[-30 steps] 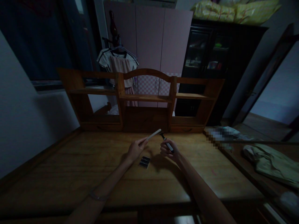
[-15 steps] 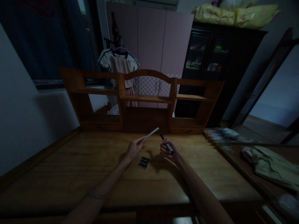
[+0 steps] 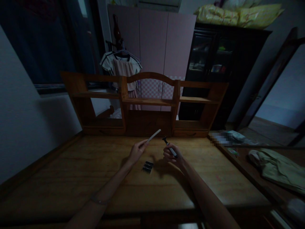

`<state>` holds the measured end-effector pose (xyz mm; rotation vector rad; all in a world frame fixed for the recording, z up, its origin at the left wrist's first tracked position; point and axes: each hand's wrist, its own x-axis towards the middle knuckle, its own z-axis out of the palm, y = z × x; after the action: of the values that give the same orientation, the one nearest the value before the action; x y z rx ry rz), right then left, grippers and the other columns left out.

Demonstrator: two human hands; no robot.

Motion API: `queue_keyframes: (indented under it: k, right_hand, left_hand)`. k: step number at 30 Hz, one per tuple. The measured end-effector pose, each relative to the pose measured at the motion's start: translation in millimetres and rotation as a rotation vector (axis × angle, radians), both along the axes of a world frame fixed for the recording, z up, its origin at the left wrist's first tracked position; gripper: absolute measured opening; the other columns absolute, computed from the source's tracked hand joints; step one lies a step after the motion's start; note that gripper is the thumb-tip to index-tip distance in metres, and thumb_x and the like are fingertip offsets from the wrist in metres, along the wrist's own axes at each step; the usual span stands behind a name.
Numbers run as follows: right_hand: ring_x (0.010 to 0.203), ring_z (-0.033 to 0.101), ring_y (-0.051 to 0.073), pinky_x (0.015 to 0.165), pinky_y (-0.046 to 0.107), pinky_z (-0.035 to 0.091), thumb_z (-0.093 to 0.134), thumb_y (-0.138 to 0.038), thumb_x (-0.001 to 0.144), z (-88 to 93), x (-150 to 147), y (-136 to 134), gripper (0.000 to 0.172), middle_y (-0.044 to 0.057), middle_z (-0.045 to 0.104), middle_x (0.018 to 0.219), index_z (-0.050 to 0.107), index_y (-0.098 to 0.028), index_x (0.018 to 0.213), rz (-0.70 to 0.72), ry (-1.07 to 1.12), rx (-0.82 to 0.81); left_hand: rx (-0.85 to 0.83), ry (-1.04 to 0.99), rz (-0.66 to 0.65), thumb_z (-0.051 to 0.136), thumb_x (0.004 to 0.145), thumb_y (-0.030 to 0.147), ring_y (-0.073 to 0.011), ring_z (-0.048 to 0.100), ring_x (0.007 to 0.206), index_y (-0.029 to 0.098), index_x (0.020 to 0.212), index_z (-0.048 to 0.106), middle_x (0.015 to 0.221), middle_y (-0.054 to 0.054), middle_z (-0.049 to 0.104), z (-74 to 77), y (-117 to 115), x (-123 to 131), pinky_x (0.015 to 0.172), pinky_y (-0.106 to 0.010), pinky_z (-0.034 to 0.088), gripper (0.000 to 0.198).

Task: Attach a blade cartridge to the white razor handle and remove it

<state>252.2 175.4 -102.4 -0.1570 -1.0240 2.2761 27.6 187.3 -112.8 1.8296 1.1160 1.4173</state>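
My left hand (image 3: 137,152) pinches the lower end of a thin white stick (image 3: 154,135), which slants up to the right. Its exact kind I cannot make out. Closed around a razor (image 3: 172,150) is my right hand (image 3: 173,153); the razor's pale and dark handle runs through the fist, and its small dark head points up and left toward the stick. A short gap separates the stick from the razor. Below and between the hands, a small black pack (image 3: 148,167) with a row of dark pieces lies flat on the wooden desk (image 3: 95,162).
A wooden shelf unit (image 3: 149,101) stands along the desk's far edge. To the right, light green cloth (image 3: 281,167) lies on a brown surface, with plastic-wrapped items (image 3: 234,136) farther back. A wall (image 3: 35,127) borders the desk on the left.
The view has tilted very slightly. Both hands keep their holds on the stick and the razor, in nearly the same positions.
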Motion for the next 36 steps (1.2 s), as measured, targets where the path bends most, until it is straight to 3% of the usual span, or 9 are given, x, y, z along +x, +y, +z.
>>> queue_keyframes:
  k: [6, 10, 16, 21, 24, 28, 33, 36]
  right_hand:
    - [0.025, 0.019, 0.005, 0.026, 0.016, 0.020, 0.039, -0.031, 0.084, 6.7, 1.6, -6.6, 0.044, -0.006, 0.028, 0.034, 0.026, -0.019, 0.044, -0.002, 0.128, -0.002]
    - [0.024, 0.017, 0.005, 0.031, 0.017, 0.026, 0.036, -0.032, 0.087, 1.8, 2.0, -9.4, 0.044, -0.008, 0.024, 0.034, 0.025, -0.019, 0.046, -0.090, 0.203, -0.066]
    - [0.023, 0.015, 0.005, 0.036, 0.019, 0.031, 0.035, -0.034, 0.087, -1.5, 3.7, -7.8, 0.046, -0.009, 0.023, 0.032, 0.022, -0.020, 0.046, -0.090, 0.204, -0.099]
    - [0.023, 0.017, 0.005, 0.037, 0.019, 0.032, 0.036, -0.034, 0.087, 1.5, 3.9, -8.9, 0.047, -0.008, 0.024, 0.031, 0.024, -0.020, 0.044, -0.032, 0.214, -0.097]
    - [0.023, 0.018, 0.005, 0.034, 0.018, 0.029, 0.038, -0.034, 0.086, 1.9, 3.5, -9.6, 0.047, -0.008, 0.024, 0.031, 0.025, -0.019, 0.044, 0.005, 0.219, -0.096]
    - [0.023, 0.017, 0.005, 0.034, 0.018, 0.030, 0.039, -0.036, 0.086, 2.3, 4.0, -10.2, 0.048, -0.008, 0.022, 0.031, 0.025, -0.019, 0.044, -0.034, 0.208, -0.107]
    - [0.023, 0.014, 0.005, 0.031, 0.017, 0.030, 0.039, -0.038, 0.086, 5.2, 4.2, -12.2, 0.049, -0.008, 0.020, 0.030, 0.022, -0.019, 0.044, -0.072, 0.152, -0.128]
    - [0.023, 0.015, 0.005, 0.030, 0.016, 0.030, 0.040, -0.036, 0.085, 7.1, 3.7, -13.3, 0.049, -0.008, 0.020, 0.030, 0.021, -0.019, 0.044, -0.063, 0.151, -0.114]
  left_hand:
    - [-0.023, 0.087, -0.181, 0.051, 0.083, 0.040, -0.0222, 0.060, 0.101, 0.017, 0.110, 0.063, 0.109, -0.005, 0.065, 5.3, -10.9, 8.5, 0.092, -0.035, 0.044, 0.037]
    - [-0.009, 0.122, -0.096, 0.052, 0.083, 0.041, -0.0231, 0.060, 0.100, 0.018, 0.108, 0.064, 0.107, -0.005, 0.066, -1.1, -8.4, 9.4, 0.091, -0.036, 0.045, 0.037]
    - [0.021, 0.107, 0.023, 0.051, 0.084, 0.042, -0.0225, 0.060, 0.101, 0.019, 0.110, 0.063, 0.108, -0.005, 0.066, -0.1, -5.3, 3.6, 0.091, -0.036, 0.045, 0.037]
    - [0.028, 0.079, -0.057, 0.051, 0.083, 0.041, -0.0219, 0.059, 0.104, 0.018, 0.112, 0.062, 0.112, -0.005, 0.064, 2.3, -10.8, 7.9, 0.093, -0.035, 0.044, 0.038]
    - [0.026, 0.091, 0.007, 0.051, 0.083, 0.042, -0.0224, 0.061, 0.100, 0.019, 0.109, 0.064, 0.108, -0.005, 0.066, -0.9, -7.2, 6.9, 0.090, -0.035, 0.046, 0.037]
    - [0.033, 0.052, 0.042, 0.048, 0.085, 0.042, -0.0220, 0.059, 0.103, 0.018, 0.112, 0.062, 0.109, -0.005, 0.065, 1.1, -3.6, 1.6, 0.092, -0.036, 0.045, 0.038]
    - [0.019, 0.054, -0.100, 0.049, 0.084, 0.040, -0.0216, 0.058, 0.104, 0.017, 0.114, 0.061, 0.112, -0.005, 0.064, 4.6, -9.8, 6.6, 0.094, -0.037, 0.043, 0.039]
    - [-0.027, 0.097, -0.032, 0.050, 0.083, 0.041, -0.0227, 0.061, 0.099, 0.018, 0.109, 0.064, 0.106, -0.006, 0.067, -1.9, -6.2, 7.1, 0.091, -0.037, 0.045, 0.037]
